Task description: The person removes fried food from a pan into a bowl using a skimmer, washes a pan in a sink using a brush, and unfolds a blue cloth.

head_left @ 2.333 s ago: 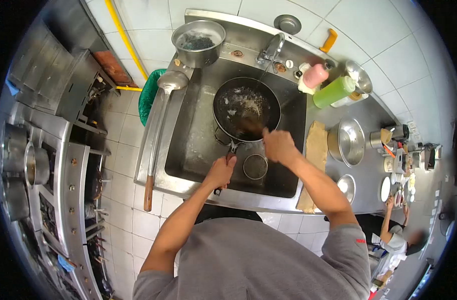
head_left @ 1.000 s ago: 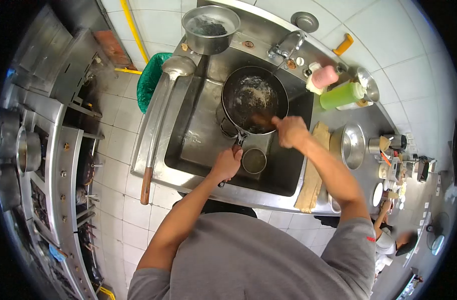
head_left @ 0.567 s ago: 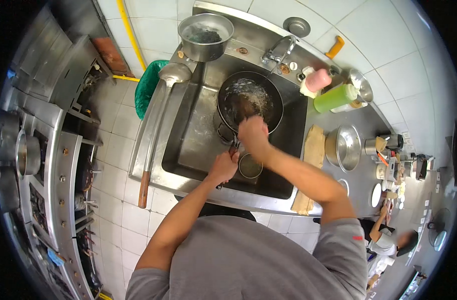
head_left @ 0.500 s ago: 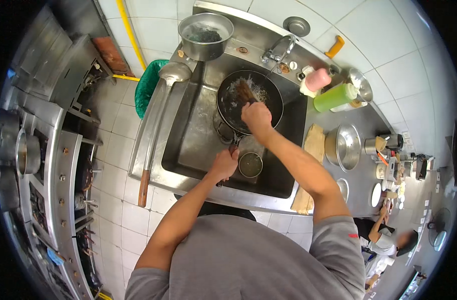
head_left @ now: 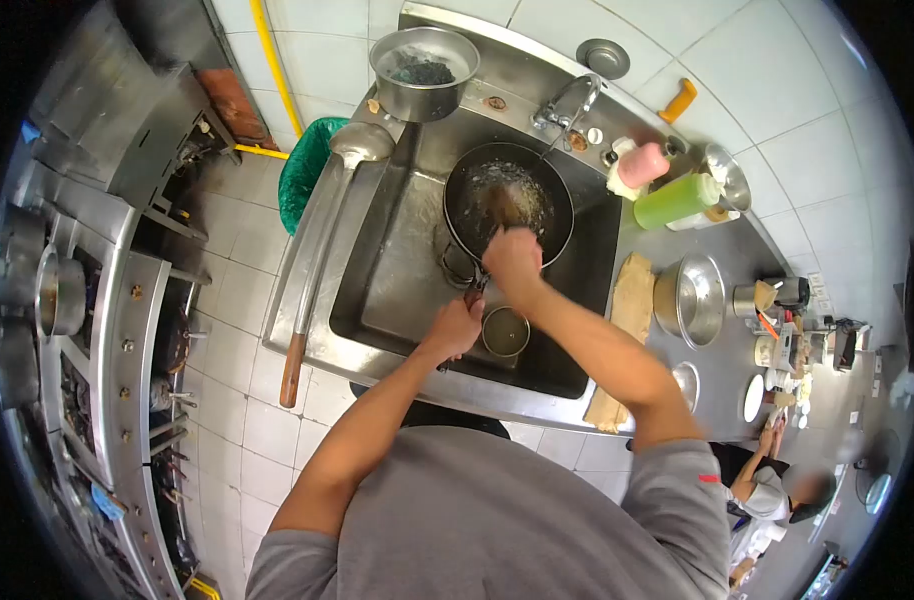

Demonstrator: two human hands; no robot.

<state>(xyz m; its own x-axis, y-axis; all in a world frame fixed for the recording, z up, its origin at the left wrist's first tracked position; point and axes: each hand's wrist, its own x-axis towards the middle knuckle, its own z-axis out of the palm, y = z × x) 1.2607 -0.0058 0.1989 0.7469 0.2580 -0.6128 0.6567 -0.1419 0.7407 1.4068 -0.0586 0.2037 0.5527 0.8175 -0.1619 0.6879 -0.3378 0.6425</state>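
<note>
A dark frying pan (head_left: 555, 190) is held over the sink (head_left: 377, 275), beneath the faucet (head_left: 574, 98). My left hand (head_left: 455, 328) is closed around the pan's handle (head_left: 474, 290). In my right hand (head_left: 514, 262) is a brown scrubbing brush (head_left: 501, 207), blurred by motion, its bristles against the inside of the pan. Wet, pale residue coats the pan's bottom. A thin stream from the faucet appears to run into the pan near its rim. Close to my left hand, a small round container (head_left: 505, 332) sits in the sink.
A long-handled ladle (head_left: 322, 240) lies along the sink's left ledge. On the back corner stands a metal pot (head_left: 424, 85). Pink (head_left: 643, 165) and green (head_left: 672, 203) bottles, a steel bowl (head_left: 692, 298) and a folded cloth (head_left: 622, 330) occupy the right counter. Another person (head_left: 767, 490) works farther right.
My right hand has drawn the brush back toward me, from the pan's upper part to its lower middle. My left hand keeps its grip on the handle. The view has shifted slightly.
</note>
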